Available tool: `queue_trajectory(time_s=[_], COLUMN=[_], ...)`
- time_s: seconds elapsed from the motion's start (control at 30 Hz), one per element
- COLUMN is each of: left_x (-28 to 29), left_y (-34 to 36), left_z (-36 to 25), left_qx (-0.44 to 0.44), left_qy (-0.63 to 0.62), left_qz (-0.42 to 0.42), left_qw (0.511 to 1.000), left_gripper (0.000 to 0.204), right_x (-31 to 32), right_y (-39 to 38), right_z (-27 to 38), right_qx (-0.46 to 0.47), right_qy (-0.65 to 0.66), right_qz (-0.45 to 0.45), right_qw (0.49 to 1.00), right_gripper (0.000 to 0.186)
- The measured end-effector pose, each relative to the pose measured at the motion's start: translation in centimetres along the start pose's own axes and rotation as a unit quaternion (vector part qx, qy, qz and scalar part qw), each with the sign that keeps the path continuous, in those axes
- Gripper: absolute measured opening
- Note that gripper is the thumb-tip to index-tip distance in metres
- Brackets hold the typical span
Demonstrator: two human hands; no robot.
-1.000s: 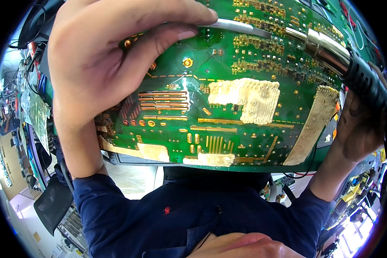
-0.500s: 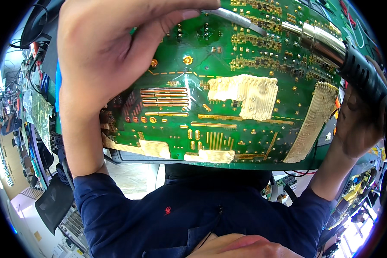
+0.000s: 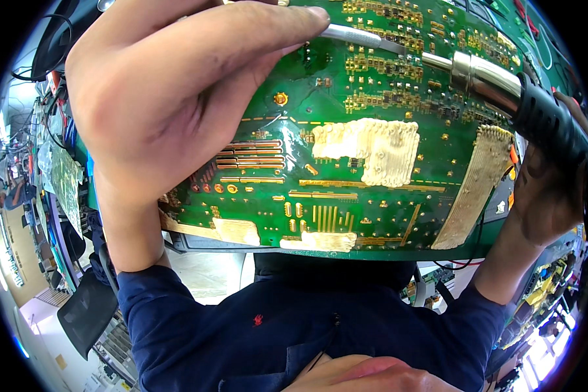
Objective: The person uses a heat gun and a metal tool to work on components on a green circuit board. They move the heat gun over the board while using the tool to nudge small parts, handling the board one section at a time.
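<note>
**Both hands hold tools over a large green printed circuit board (image 3: 307, 91)**

The board lies in front of the person, its near edge close to the navy blue shirt (image 3: 307, 287). Over the board's far left part, the left hand (image 3: 176, 98) grips a slim silver metal tool with a textured handle and a flat blade (image 3: 354, 35). The forefinger presses along the handle; the thumb is mostly hidden. The blade reaches the board's far middle, over rows of tiny gold-coloured components (image 3: 385, 99); whether its tip touches them cannot be told.

At the board's right side, the right hand (image 3: 545, 189) is wrapped around a black slotted handle (image 3: 552, 124), much of it in shadow. From that handle a polished metal barrel with a narrow nozzle (image 3: 480, 78) points inward over the board, its end just beside the blade and apart from it.

On the board's middle sits a thick, ribbed, cream-coloured patch (image 3: 391, 153); a long cream ribbed strip (image 3: 473, 189) slants down the board's right side. Two smaller cream ribbed patches (image 3: 326, 241) lie along its near edge. Shiny parallel copper-coloured bars (image 3: 249, 161) run across the board's left part.
</note>
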State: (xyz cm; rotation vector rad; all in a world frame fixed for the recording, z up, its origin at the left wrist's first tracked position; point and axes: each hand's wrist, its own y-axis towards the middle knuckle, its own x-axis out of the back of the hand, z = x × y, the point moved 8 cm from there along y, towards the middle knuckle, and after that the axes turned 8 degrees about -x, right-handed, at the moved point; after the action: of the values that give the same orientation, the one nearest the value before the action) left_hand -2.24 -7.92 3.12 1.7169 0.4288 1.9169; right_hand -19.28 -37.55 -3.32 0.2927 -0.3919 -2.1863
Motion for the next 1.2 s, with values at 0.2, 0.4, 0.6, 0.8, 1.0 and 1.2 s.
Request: queue_trajectory(time_s=[0.2,0.4,0.6,0.8,1.0,1.2], left_x=[0.4,0.6,0.4,0.4,0.8,0.7], left_y=[0.3,0.6,0.4,0.3,0.3,0.7], left_z=[-0.1,0.4,0.2,0.0,-0.7,-1.8], left_qx=[-0.041,-0.023,-0.015,-0.049,-0.047,-0.070], left_qy=[0.025,0.038,-0.018,0.001,0.021,0.062], left_qz=[0.003,-0.011,0.001,0.000,-0.007,0.004], left_qw=[0.999,0.999,1.000,0.999,0.999,0.996], left_gripper=[0.027,0.014,0.028,0.030,0.032,0.031], right_x=[-0.8,-1.4,-1.1,-2.4,-2.7,-2.9], right_y=[0.0,0.1,0.2,0.0,0.1,-0.1], right_z=[0.2,0.0,-0.4,0.1,0.1,0.1], right_qx=[-0.003,-0.040,-0.091,-0.020,-0.026,-0.020], right_qy=[0.016,-0.022,0.022,-0.030,-0.037,-0.003], right_qz=[-0.017,0.044,0.094,0.003,0.015,0.001], right_qw=[1.000,0.998,0.991,0.999,0.999,1.000], right_gripper=[0.062,0.065,0.068,0.069,0.069,0.070])
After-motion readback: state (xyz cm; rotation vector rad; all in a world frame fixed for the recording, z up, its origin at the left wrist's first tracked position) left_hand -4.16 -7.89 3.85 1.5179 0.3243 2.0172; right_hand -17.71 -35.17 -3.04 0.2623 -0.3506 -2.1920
